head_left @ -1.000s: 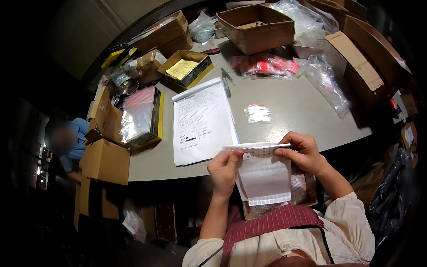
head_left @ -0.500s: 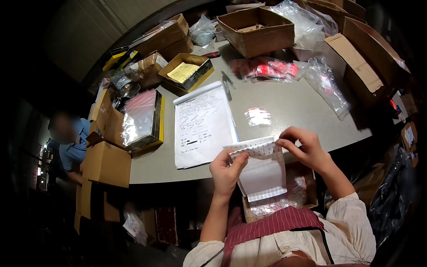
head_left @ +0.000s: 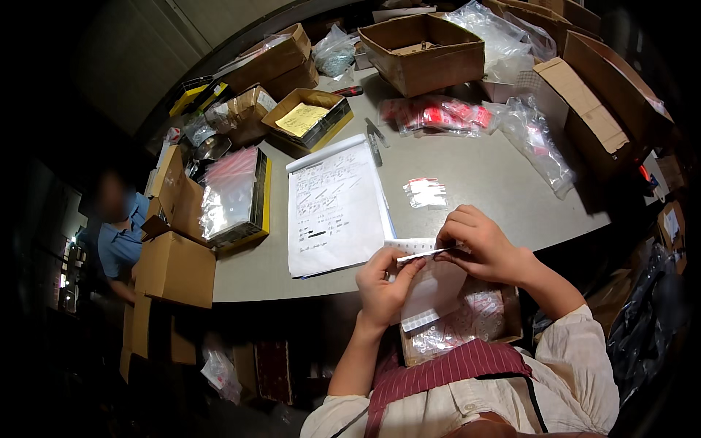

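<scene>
The person holds a small white plastic bag (head_left: 431, 288) by its top edge, between both hands just above the lap — by the look of it, the mouth is being worked open or pressed shut. The left hand (head_left: 385, 281) pinches the left corner; the right hand (head_left: 482, 244) is curled over the right end, fingers clamped. Below the grip sits a box of packets (head_left: 482, 321); beyond it, on the counter (head_left: 482, 182), a paper sheet (head_left: 332, 208).

White sheet (head_left: 431, 288), grey table (head_left: 482, 182), brown boxes (head_left: 423, 44), red packets (head_left: 438, 115), yellow tray (head_left: 235, 197), striped red apron (head_left: 445, 369).
</scene>
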`<state>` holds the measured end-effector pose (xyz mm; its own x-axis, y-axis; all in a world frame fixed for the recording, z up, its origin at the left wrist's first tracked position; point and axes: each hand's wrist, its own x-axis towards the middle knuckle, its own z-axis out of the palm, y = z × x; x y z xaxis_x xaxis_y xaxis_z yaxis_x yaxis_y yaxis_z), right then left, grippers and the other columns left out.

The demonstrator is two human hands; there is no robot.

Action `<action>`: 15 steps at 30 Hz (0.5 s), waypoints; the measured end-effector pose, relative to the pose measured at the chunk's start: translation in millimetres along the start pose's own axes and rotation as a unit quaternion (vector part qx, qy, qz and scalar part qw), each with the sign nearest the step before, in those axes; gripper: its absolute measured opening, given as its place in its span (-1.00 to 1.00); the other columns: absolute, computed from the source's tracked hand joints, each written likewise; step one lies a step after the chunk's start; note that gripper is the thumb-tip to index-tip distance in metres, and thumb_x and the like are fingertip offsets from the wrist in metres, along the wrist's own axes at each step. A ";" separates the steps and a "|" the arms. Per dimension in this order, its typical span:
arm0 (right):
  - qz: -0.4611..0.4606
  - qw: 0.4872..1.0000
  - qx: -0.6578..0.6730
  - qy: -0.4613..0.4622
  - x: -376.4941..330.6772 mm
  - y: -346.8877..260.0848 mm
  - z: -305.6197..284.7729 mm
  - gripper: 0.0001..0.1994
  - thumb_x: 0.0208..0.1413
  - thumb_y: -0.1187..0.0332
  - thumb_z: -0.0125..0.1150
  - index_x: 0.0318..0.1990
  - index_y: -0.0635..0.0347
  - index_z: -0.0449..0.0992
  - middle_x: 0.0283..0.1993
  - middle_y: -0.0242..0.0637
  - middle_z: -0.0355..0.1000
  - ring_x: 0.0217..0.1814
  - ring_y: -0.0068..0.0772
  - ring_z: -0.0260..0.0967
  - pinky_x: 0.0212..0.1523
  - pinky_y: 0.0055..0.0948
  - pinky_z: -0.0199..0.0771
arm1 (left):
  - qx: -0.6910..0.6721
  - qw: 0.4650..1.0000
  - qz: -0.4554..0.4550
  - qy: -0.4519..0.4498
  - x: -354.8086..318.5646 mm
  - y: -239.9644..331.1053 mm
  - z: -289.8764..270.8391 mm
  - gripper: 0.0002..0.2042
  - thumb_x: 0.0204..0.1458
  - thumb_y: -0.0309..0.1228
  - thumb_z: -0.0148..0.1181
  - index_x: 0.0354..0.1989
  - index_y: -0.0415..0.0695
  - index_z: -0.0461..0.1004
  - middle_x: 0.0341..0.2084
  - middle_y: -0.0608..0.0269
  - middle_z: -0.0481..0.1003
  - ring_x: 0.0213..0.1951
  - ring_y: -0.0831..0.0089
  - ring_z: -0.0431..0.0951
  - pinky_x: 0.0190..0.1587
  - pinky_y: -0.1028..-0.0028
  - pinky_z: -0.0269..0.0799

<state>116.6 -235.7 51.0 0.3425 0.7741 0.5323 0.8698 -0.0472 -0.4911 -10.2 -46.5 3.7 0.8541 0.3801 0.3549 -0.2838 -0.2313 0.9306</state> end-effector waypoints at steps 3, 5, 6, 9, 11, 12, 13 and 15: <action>0.049 0.997 0.061 -0.009 -1.5 2.1 -1.4 -0.76 0.03 0.35 0.48 -0.28 0.22 0.51 -0.29 -0.23 0.44 -0.16 -0.13 0.39 -0.12 -0.23 0.39 | -0.008 1.000 -0.020 -0.007 0.2 0.1 -1.9 -0.88 0.08 -0.53 0.42 -0.41 -0.27 0.58 -0.60 0.37 0.49 -0.53 0.70 0.39 -0.48 0.61 0.24; 0.097 0.989 0.109 -0.030 -4.2 2.0 -2.8 -0.79 0.05 0.32 0.44 -0.27 0.19 0.53 -0.24 -0.21 0.49 -0.13 -0.06 0.42 -0.08 -0.20 0.41 | -0.023 0.999 -0.038 -0.013 -0.6 0.1 -2.4 -0.88 0.10 -0.51 0.41 -0.41 -0.27 0.58 -0.62 0.38 0.49 -0.54 0.70 0.38 -0.48 0.61 0.24; 0.110 0.985 0.126 -0.033 -4.0 1.3 -3.5 -0.80 0.06 0.31 0.44 -0.27 0.19 0.56 -0.25 -0.22 0.51 -0.13 -0.10 0.44 -0.08 -0.22 0.42 | -0.036 0.998 -0.050 -0.013 -1.0 0.9 -1.7 -0.87 0.11 -0.50 0.40 -0.41 -0.26 0.59 -0.63 0.38 0.49 -0.55 0.71 0.38 -0.48 0.61 0.24; 0.144 0.973 0.175 -0.040 -4.1 1.7 -4.8 -0.83 0.09 0.29 0.44 -0.27 0.19 0.64 -0.26 -0.24 0.57 -0.14 -0.21 0.47 -0.08 -0.27 0.44 | -0.042 0.997 -0.064 -0.012 -3.5 -1.9 -3.1 -0.88 0.11 -0.50 0.40 -0.41 -0.27 0.60 -0.61 0.35 0.51 -0.55 0.68 0.38 -0.47 0.59 0.26; 0.157 0.966 0.204 -0.036 -4.6 7.0 -10.0 -0.84 0.12 0.29 0.42 -0.27 0.19 0.69 -0.27 -0.25 0.61 -0.15 -0.28 0.48 -0.07 -0.31 0.45 | -0.017 0.999 -0.029 -0.023 -3.1 -1.7 -5.6 -0.89 0.09 -0.50 0.41 -0.39 -0.27 0.61 -0.57 0.31 0.52 -0.54 0.63 0.41 -0.46 0.57 0.28; 0.166 0.962 0.213 -0.031 -4.5 9.0 -12.0 -0.85 0.13 0.29 0.41 -0.27 0.17 0.70 -0.28 -0.26 0.62 -0.16 -0.30 0.47 -0.06 -0.32 0.45 | 0.005 0.999 0.005 -0.034 -1.8 -0.6 -6.9 -0.89 0.08 -0.50 0.41 -0.38 -0.27 0.62 -0.55 0.29 0.53 -0.53 0.60 0.42 -0.45 0.56 0.30; 0.173 0.959 0.222 -0.026 -3.8 11.4 -13.9 -0.86 0.14 0.30 0.41 -0.27 0.16 0.71 -0.29 -0.26 0.62 -0.16 -0.31 0.47 -0.05 -0.32 0.45 | 0.027 0.998 0.040 -0.044 -0.8 0.8 -8.5 -0.90 0.07 -0.50 0.42 -0.37 -0.27 0.63 -0.53 0.26 0.54 -0.52 0.57 0.44 -0.44 0.55 0.31; 0.139 0.974 0.175 -0.029 -5.1 19.3 -18.3 -0.79 0.12 0.25 0.44 -0.19 0.17 0.68 -0.19 -0.25 0.60 -0.16 -0.27 0.45 -0.03 -0.32 0.44 | 0.046 0.996 0.036 -0.068 -2.6 6.4 -11.9 -0.90 0.04 -0.51 0.44 -0.34 -0.27 0.66 -0.49 0.21 0.55 -0.49 0.51 0.47 -0.42 0.52 0.34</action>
<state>138.0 -252.2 51.4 0.5191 0.7965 0.3100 0.5680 -0.0504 -0.8215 -19.4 -38.4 9.8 0.8854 0.2365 0.4001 -0.3113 -0.3374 0.8884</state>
